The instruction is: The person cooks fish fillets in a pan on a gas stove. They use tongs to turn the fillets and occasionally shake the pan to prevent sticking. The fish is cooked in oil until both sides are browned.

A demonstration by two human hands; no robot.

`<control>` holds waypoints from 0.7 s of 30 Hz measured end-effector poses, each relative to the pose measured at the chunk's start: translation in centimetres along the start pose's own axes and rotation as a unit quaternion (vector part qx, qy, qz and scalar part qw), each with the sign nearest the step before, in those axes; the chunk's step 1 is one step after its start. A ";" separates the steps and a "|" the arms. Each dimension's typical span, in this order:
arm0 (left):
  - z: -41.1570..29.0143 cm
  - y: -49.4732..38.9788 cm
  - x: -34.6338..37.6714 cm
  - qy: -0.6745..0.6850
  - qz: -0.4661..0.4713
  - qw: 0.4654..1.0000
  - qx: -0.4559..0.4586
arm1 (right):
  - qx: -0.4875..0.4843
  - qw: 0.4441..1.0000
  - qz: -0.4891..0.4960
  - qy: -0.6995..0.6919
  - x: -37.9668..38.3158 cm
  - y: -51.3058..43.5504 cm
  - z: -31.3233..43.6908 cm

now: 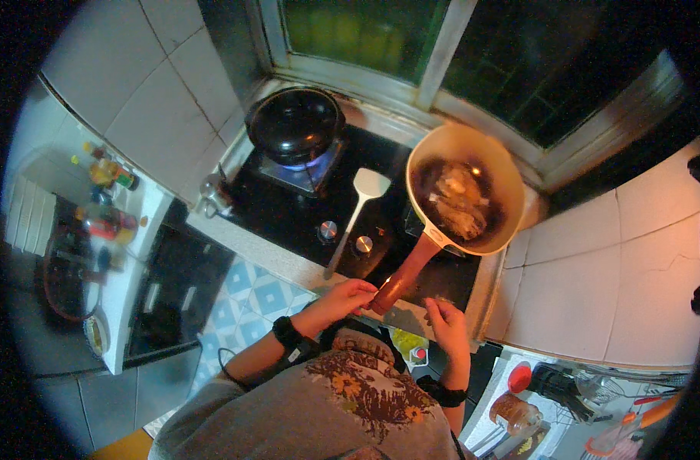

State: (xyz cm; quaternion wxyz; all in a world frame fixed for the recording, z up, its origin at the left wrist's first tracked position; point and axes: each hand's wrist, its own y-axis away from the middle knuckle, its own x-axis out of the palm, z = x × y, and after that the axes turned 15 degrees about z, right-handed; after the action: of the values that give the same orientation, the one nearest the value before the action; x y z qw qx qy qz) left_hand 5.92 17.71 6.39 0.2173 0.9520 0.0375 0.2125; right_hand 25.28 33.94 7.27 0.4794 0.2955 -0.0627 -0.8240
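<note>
My left hand (pixel 350 296) is at the end of the brown handle (pixel 404 276) of a deep cream-coloured pan (pixel 422 149). Its fingertips meet or nearly meet the handle's left side; a firm grip cannot be made out. In the pan, dark liquid surrounds pale brown chunks of food (pixel 459 201). My right hand (pixel 446 322) hovers to the right of the handle, near the counter's front edge, fingers curled in and nothing visible in them. A white spatula (pixel 372 184) lies across the black gas hob (pixel 281 215), left of the pan.
A black lidded pot (pixel 295 123) sits over a blue flame at the back left. Two control knobs (pixel 364 244) flank the spatula's handle. A small metal vessel (pixel 214 190) stands at the hob's left corner. At lower right are a jar (pixel 514 414) and kitchen utensils.
</note>
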 end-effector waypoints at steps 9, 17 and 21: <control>0.6 -0.2 0.0 0.008 -0.017 1.000 0.016 | -0.018 1.000 0.005 0.000 0.0 0.0 0.4; 0.4 0.3 -0.1 -0.006 -0.013 1.000 0.014 | -0.012 1.000 0.000 -0.021 0.1 -0.1 0.7; 0.5 0.3 -0.2 0.003 -0.007 1.000 0.010 | -0.015 1.000 0.003 -0.004 0.2 0.0 0.3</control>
State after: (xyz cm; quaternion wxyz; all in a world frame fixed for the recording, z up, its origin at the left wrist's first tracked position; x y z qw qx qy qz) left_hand 5.89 17.17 6.06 0.2090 0.9532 0.0475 0.2132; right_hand 25.08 33.68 7.43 0.4860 0.2848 -0.0537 -0.8245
